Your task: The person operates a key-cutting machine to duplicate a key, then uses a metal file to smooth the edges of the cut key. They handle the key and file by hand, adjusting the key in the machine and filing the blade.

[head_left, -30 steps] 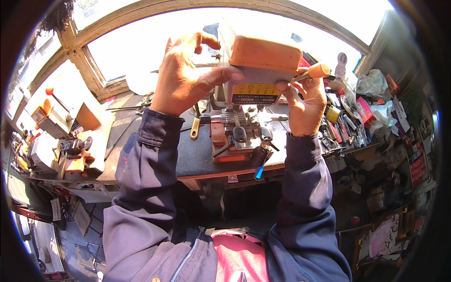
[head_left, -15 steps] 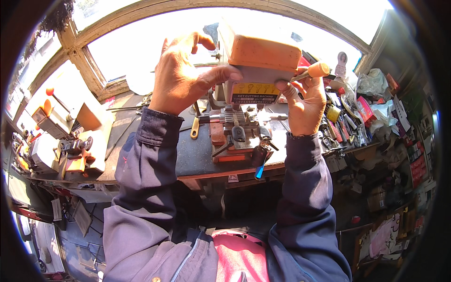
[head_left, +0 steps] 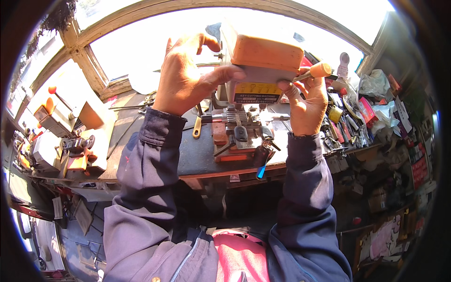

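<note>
In front of me stands a key cutting machine with an orange top and grey sides. My left hand is at its left side, thumb against the housing's lower edge. Its index finger is bent near a small screw, with a gap between finger and thumb. On the right, my right hand is closed round a short tool with a rounded tan handle and a metal shaft; its tip is hidden. That thumb touches the housing too. Below, a black-headed key is at the machine's clamps, and more keys hang in front.
A yellow-handled tool lies on the dark bench left of the machine. Another machine with a red-ball lever stands far left. Several hand tools and plastic bags crowd the right side. A bright window is behind.
The whole view has shifted very slightly. Both hands keep nearly the same places at the machine, and the tan-handled tool remains in my right hand.
</note>
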The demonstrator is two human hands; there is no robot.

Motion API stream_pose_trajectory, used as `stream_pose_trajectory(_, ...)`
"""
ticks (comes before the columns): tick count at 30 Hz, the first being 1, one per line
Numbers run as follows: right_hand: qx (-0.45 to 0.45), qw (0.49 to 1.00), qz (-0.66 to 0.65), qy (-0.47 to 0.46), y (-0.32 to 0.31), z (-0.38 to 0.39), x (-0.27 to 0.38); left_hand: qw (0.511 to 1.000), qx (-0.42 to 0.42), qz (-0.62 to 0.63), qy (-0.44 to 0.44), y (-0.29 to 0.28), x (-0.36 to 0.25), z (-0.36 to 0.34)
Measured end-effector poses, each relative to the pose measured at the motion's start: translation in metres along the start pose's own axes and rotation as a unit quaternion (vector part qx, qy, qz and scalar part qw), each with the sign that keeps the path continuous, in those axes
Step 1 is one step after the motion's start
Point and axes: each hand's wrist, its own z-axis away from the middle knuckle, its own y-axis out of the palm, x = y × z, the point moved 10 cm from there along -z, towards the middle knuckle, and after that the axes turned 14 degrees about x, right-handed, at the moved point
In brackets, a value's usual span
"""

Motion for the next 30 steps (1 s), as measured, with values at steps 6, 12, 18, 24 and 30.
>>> stream_pose_trajectory(6,0.005,1.0,0.001,-0.006,-0.0004,0.0002,0.0008,1.0,0.0,0.006,-0.004,0.0003,-0.0005,-0.0002)
stream_pose_trajectory(12,0.005,1.0,0.005,-0.01,0.0001,-0.0013,0.0002,1.0,0.005,0.015,0.0,-0.0007,-0.003,0.0002)
stream_pose_trajectory(18,0.001,1.0,0.005,0.0,-0.0004,-0.0001,-0.0003,0.999,0.001,0.04,-0.009,-0.0011,-0.0011,0.0005)
stream_pose_trajectory(24,0.004,1.0,0.013,0.002,-0.001,-0.0005,0.0001,0.999,-0.021,0.022,-0.009,-0.0032,-0.0013,0.0032)
stream_pose_trajectory(30,0.003,1.0,0.016,0.002,-0.0014,0.0004,0.0002,0.999,-0.036,-0.009,0.012,-0.0054,-0.0055,0.0029)
